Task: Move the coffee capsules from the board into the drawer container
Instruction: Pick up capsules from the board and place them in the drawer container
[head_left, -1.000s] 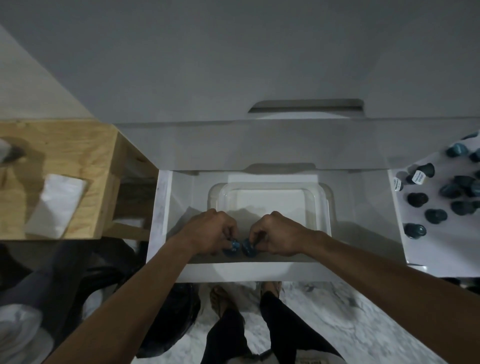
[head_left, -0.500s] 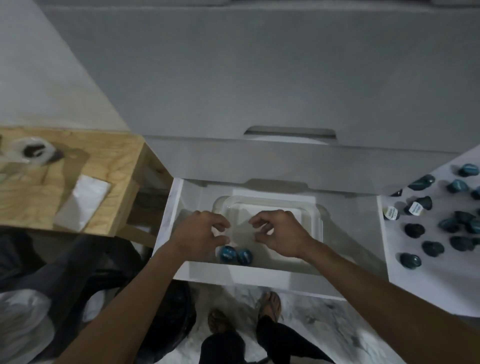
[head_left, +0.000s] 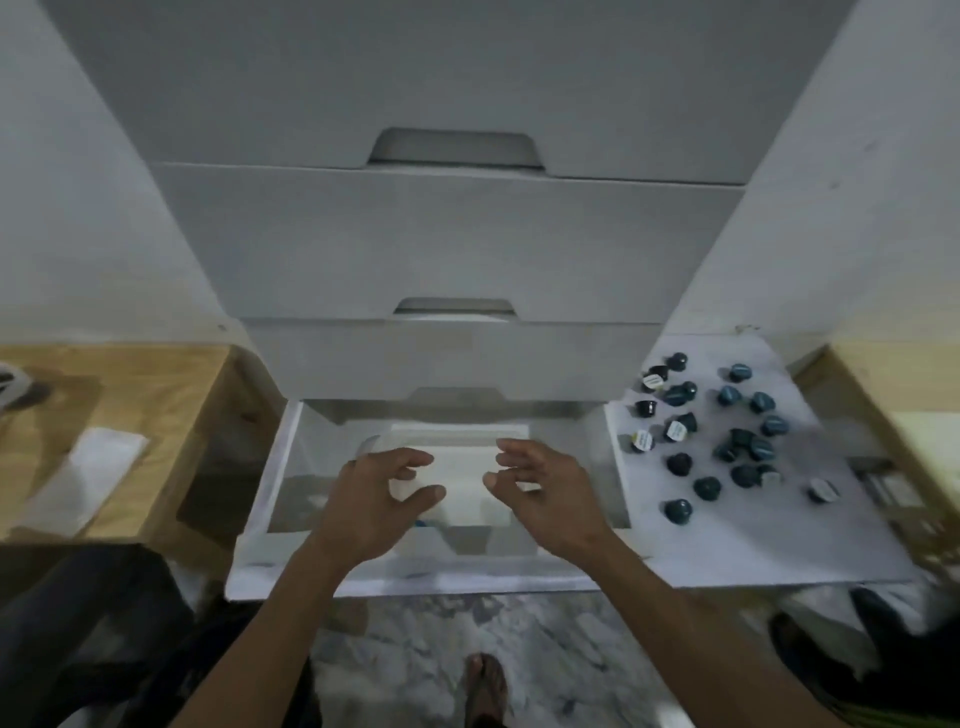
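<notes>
1. Nearest the camera is a grey-veined marble floor (head_left: 467, 629), with one sandalled foot (head_left: 485, 686) of the person at the bottom edge and dark, blurred shapes in the lower left and lower right corners.
2. Two bare forearms reach up from the bottom edge over the front edge of an open white drawer (head_left: 415, 577).
3. The left hand (head_left: 376, 499) hovers over the drawer with its fingers (head_left: 415, 460) loosely curled and spread, holding nothing.
4. The right hand (head_left: 545, 493) hovers beside it, apart from it, its fingers (head_left: 511, 449) likewise spread and holding nothing.
5. Beneath the hands a clear plastic container (head_left: 470, 467) sits in the drawer; a sliver of blue shows by the left thumb, too hidden to identify.
6. Right of the drawer lies a white board (head_left: 727, 540); the coffee capsules (head_left: 727, 426) are scattered over its far half, dark teal, some tipped to show white lids.
7. Left of the drawer is a wooden worktop (head_left: 171, 395) carrying a white sheet of paper (head_left: 88, 478).
8. A second wooden worktop (head_left: 883, 374) edges the board on the right.
9. Behind the drawer rise shut grey drawer fronts (head_left: 441, 239) with recessed handles, flanked by pale walls (head_left: 78, 208).
</notes>
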